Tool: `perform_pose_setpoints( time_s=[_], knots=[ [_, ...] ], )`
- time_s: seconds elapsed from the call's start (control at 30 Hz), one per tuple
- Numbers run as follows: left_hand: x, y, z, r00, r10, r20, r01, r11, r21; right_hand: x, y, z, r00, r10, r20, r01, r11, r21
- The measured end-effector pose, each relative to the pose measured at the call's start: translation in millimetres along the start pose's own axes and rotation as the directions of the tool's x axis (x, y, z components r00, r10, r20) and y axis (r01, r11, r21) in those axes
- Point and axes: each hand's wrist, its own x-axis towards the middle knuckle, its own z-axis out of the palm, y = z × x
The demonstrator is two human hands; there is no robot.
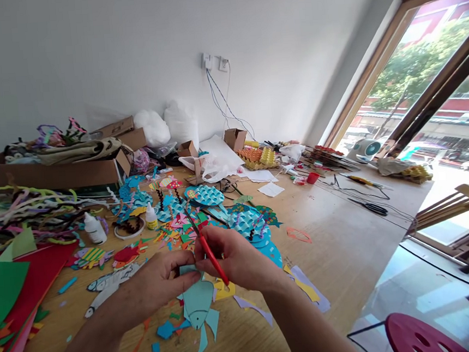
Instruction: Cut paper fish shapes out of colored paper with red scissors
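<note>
My left hand [167, 277] is closed, thumb and fingers pinching the top edge of a light blue paper fish [198, 302]. The fish has drawn lines and an eye, and partly cut strips hang at its lower end. My right hand [235, 255] is closed around scissors with red handles [212, 259], its fingertips meeting the paper beside my left hand. The blades point away from me, up and to the left, clear of the paper. My fingers hide the fish's upper part. Yellow paper scraps [224, 289] and a lilac scrap [254, 308] lie beside it.
Glue bottles [94, 229], pipe cleaners [27, 208] and coloured paper sheets [6, 289] lie on the left. Blue paper-scaled fish [249, 224] sit ahead. A cardboard box [54, 175] stands behind. Black scissors [371, 207] lie right, and a red stool [416, 335] stands below the table edge.
</note>
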Motion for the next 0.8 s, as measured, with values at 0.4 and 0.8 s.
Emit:
perform_pose_setpoints(
  time_s=[0.4, 0.8],
  knots=[
    [21.9, -24.5, 12.5, 0.964, -0.091, -0.25, -0.011, 0.926, -0.376, 18.0, 9.9, 30.6, 0.753, 0.127, -0.645, 0.326, 0.781, 0.533],
    [19.3, -24.4, 25.7, 0.779, 0.049, -0.626, -0.245, 0.942, -0.231, 25.6, 18.6, 56.7, 0.791, 0.146, -0.594, 0.277, 0.779, 0.562]
  ],
)
